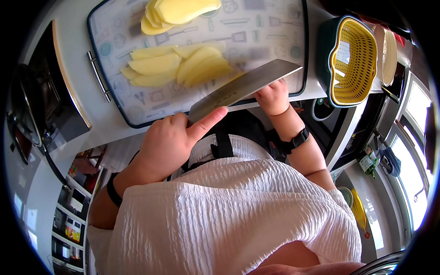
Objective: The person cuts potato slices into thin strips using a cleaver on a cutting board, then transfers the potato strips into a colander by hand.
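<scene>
My left hand (167, 142) is closed round the hidden handle of a broad cleaver (245, 87), one finger stretched along the blade's base. The blade slants up to the right over the front of a patterned cutting board (156, 98). Near the blade's far end is my right hand (273, 97), its fingers curled and partly behind the metal; what they hold, if anything, is hidden. Overlapping potato slices (158, 64) lie mid-board, and a bit of yellow shows behind the blade. A thicker stack of slices (183, 11) sits at the board's back edge.
Right of the board stands a yellow perforated basket (355, 64) in a dark green outer bowl, with a pale round container (389, 57) beside it. The board has a metal handle (98, 75) on its left. A dark glossy panel (55, 91) lies farther left.
</scene>
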### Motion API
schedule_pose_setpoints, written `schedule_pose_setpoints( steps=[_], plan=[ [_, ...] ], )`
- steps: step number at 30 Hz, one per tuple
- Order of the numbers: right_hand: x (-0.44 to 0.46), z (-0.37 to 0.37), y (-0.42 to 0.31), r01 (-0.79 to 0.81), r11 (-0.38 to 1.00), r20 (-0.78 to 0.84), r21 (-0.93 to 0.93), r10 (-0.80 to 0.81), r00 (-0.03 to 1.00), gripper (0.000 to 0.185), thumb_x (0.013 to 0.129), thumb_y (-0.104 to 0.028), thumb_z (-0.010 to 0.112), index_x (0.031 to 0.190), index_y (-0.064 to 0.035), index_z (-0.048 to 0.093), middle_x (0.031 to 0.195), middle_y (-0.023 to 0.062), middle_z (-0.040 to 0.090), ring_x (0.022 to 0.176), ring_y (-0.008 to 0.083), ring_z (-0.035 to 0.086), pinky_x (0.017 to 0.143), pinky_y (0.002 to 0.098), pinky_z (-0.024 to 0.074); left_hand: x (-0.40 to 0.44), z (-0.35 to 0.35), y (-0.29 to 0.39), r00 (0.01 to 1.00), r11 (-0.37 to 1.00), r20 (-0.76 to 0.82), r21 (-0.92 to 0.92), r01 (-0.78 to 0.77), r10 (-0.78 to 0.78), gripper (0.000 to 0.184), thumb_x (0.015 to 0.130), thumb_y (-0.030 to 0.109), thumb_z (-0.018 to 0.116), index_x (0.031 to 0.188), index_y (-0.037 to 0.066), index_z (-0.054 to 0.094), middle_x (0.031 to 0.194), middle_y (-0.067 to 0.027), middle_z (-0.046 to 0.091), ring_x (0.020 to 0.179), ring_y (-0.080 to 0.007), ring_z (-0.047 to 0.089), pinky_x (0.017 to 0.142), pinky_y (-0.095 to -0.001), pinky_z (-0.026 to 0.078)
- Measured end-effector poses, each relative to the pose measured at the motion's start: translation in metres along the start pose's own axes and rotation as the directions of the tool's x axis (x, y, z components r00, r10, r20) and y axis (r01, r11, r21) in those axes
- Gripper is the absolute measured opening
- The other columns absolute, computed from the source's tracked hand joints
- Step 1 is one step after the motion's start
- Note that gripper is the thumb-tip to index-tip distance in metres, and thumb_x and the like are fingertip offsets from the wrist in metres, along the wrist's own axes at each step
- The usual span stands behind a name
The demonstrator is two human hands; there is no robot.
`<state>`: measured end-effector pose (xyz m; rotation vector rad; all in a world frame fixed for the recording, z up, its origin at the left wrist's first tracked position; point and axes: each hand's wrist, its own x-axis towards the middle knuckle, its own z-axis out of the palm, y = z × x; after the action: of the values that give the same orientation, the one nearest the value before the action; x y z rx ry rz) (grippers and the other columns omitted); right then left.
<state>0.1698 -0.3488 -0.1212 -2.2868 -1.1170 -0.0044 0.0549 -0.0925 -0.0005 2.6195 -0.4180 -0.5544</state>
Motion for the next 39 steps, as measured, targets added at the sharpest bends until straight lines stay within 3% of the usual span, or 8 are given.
schedule_pose_setpoints(
  steps=[19, 29, 39],
  plan=[
    [0.007, -0.004, -0.003, -0.041, 0.995, 0.007, 0.089, 0.040, 0.999, 0.029, 0.064, -0.007, 0.072, 0.092, -0.0140, 0.068, 0.097, 0.0040, 0.065, 0.083, 0.0286, 0.064, 0.071, 0.0376, 0.0544, 0.024, 0.005, -0.006, 0.999, 0.998, 0.002, 0.062, -0.033, 0.033, 0.071, 0.082, 0.004, 0.060, 0.147, 0.028, 0.043, 0.069, -0.0078, 0.047, 0.056, -0.0261, 0.052, 0.052, -0.0386, 0.047],
    [-0.003, 0.001, 0.002, -0.024, 0.999, 0.009, 0.042, 0.024, 1.000, 0.029, 0.063, -0.006, 0.072, 0.091, -0.0135, 0.069, 0.097, 0.0044, 0.065, 0.084, 0.0296, 0.065, 0.072, 0.0385, 0.0544, 0.002, -0.005, -0.002, 0.998, 1.000, 0.063, -0.024, -0.012, 0.014, 0.068, 0.084, 0.003, 0.058, 0.146, 0.027, 0.044, 0.071, -0.0091, 0.047, 0.059, -0.0276, 0.053, 0.055, -0.0397, 0.047],
    [0.000, -0.001, 0.000, -0.054, 0.997, 0.004, 0.053, 0.054, 0.999, 0.028, 0.065, -0.006, 0.073, 0.092, -0.0132, 0.069, 0.097, 0.0050, 0.065, 0.083, 0.0302, 0.065, 0.070, 0.0381, 0.0545, 0.010, 0.001, -0.003, 0.998, 0.999, 0.054, 0.037, -0.021, 0.019, 0.069, 0.085, 0.005, 0.059, 0.147, 0.028, 0.042, 0.071, -0.0085, 0.047, 0.057, -0.0265, 0.052, 0.053, -0.0387, 0.047]
  ],
)
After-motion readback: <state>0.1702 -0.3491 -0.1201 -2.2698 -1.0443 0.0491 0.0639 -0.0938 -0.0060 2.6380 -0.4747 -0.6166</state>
